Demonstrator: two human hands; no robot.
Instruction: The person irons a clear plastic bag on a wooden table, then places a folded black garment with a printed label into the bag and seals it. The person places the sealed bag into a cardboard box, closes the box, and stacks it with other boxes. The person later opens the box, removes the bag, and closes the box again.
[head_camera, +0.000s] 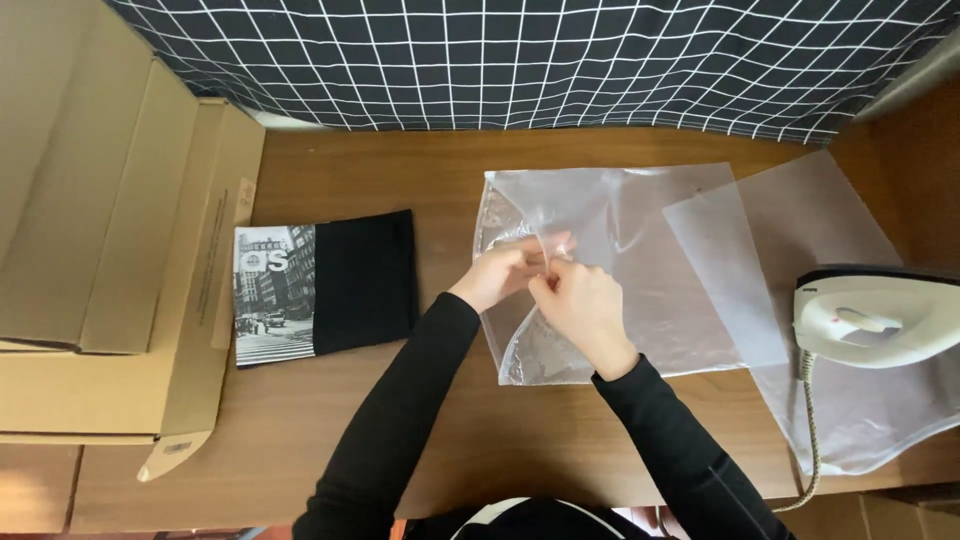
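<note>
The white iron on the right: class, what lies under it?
A frosted plastic sheet lies under the white iron, spread over the wooden table. What lies directly beneath the iron's base is covered.

Clear plastic bag (640, 290) flat on table

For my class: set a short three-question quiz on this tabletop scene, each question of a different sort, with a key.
1. True or false: both hands, left hand and right hand, are on the clear bag.
2. What lies left of the bag? A) folded garment B) scissors C) a mug
3. Fill in: at the right edge, the white ____ rests on a translucent sheet.

Key: 1 true; 2 A; 3 iron. The hands pinch the bag's edge together. The garment is black with a grey street print. Cardboard boxes stand at far left on the wooden table.
</note>
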